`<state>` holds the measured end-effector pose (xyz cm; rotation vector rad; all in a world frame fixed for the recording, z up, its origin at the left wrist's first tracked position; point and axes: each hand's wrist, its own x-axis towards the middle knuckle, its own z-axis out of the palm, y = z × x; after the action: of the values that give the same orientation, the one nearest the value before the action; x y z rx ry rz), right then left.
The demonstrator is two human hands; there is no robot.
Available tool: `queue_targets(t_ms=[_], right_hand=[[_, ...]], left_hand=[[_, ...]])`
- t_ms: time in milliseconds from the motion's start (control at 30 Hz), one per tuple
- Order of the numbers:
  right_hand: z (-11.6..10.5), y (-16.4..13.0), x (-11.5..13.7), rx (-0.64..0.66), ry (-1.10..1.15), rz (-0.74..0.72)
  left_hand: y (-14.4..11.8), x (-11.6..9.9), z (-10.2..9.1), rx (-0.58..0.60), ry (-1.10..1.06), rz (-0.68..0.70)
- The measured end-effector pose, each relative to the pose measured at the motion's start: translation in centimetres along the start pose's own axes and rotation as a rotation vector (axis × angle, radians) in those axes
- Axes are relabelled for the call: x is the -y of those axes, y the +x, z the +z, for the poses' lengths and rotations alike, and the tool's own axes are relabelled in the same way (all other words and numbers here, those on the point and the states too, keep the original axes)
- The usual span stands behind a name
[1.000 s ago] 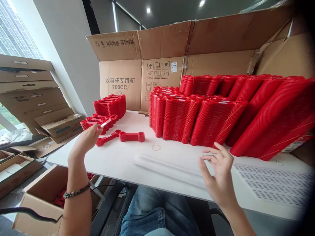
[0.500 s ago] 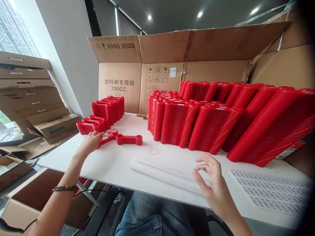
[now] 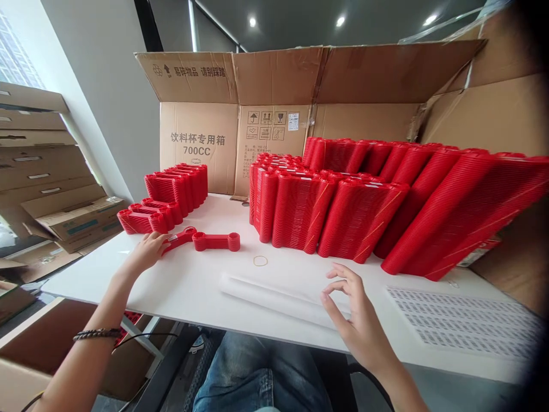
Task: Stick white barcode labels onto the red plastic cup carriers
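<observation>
My left hand [image 3: 148,250] has its fingers closed over the near end of a red dumbbell-shaped plastic piece [image 3: 179,239] bearing a white label. That piece's far ring meets a second red piece [image 3: 217,242], lying crosswise on the table. Over the front of the table, my right hand [image 3: 354,309] hovers with thumb and forefinger tips together in a pinch; anything between them is too small to make out. Beneath it lies a blurred, whitish translucent strip [image 3: 274,300]. A thin rubber band [image 3: 260,261] rests on the tabletop between the hands.
Tall bundled stacks of the red pieces [image 3: 300,212] fill the table's right and back. Shorter stacks [image 3: 180,189] stand at the left. A sheet of printed labels [image 3: 463,323] lies at the right. Cardboard panels [image 3: 199,137] wall the back; an open carton [image 3: 38,337] is below left.
Where two labelled pieces showed by my left hand, only one shows now. The right hand keeps its pinch over the table. The whole view has shifted slightly.
</observation>
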<state>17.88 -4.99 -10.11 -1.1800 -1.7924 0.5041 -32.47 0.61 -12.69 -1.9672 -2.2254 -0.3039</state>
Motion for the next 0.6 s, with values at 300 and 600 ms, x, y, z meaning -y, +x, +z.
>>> queue_targets(t_ms=[300, 600], right_hand=[[0.0, 0.0, 0.6, 0.085, -0.008, 0.024], [-0.4, -0.2, 0.6, 0.137, -0.064, -0.013]], left_hand=[[0.6, -0.5, -0.3, 0.077, -0.060, -0.023], [0.5, 0.7, -2.1, 0.102, -0.161, -0.096]])
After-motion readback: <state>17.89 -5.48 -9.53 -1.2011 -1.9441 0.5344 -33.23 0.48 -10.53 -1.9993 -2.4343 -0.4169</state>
